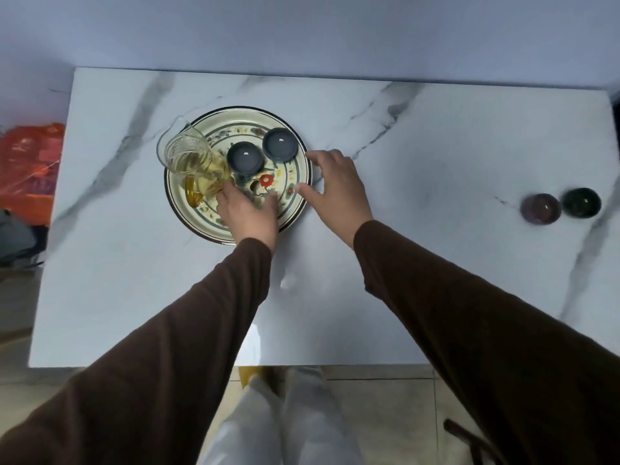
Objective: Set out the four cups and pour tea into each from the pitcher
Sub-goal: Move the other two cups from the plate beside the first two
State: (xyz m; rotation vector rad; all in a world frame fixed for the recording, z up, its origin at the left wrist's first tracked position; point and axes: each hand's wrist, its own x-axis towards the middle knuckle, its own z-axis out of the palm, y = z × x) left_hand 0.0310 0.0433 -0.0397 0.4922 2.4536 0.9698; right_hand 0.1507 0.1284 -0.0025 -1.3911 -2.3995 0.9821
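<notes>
A round floral tray [288, 209] lies on the marble table, left of centre. On its left part stands a glass pitcher [191, 159] of yellow tea with an amber handle. Two blue-grey cups [244, 157] [280, 144] sit side by side on the tray's far half. A purple cup [540, 208] and a dark green cup [581, 202] stand together near the table's right edge. My left hand [248, 214] rests over the tray's near part, fingertips beside the pitcher's base, holding nothing I can see. My right hand [337, 187] is spread at the tray's right rim, finger and thumb touching it.
The white marble table [436, 146] stands against a pale wall. An orange bag [30, 166] lies on the floor past the table's left edge. My legs in white trousers [285, 424] show below the near edge, over a tiled floor.
</notes>
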